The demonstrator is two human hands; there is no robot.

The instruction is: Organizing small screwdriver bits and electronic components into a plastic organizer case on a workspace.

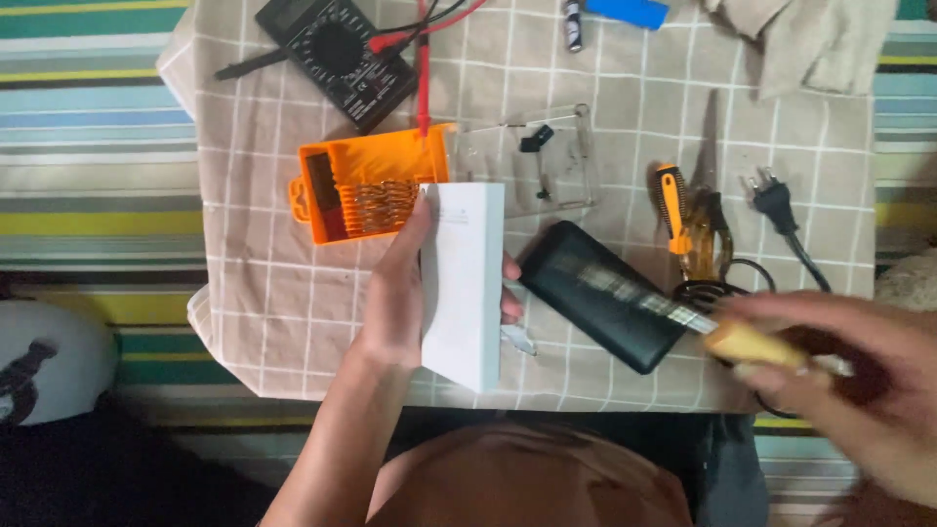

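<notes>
- The left hand [395, 293] grips a white rectangular plastic case [462, 283] upright by its long sides, thumb on one edge and fingertips on the other, above the near edge of the checked beige cloth [264, 293].
- The right hand [839, 376], blurred, is closed around the pale yellow handle of a screwdriver [752, 344] near the cloth's near right corner; its metal shaft lies over a black rectangular slab-shaped device [605, 310].
- That black device lies on the cloth just beside the white case, tilted, apart from it.
- An orange plastic bit-set case [366, 185] lies open behind the white case, with its clear lid [532, 161] beside it.
- A black multimeter [337, 59] with red and black leads sits near the cloth's far left corner.
- Orange-handled pliers [688, 220] and a black power plug with cord [781, 215] lie toward the right edge.
- The cloth rests on a striped mat [88, 127].
</notes>
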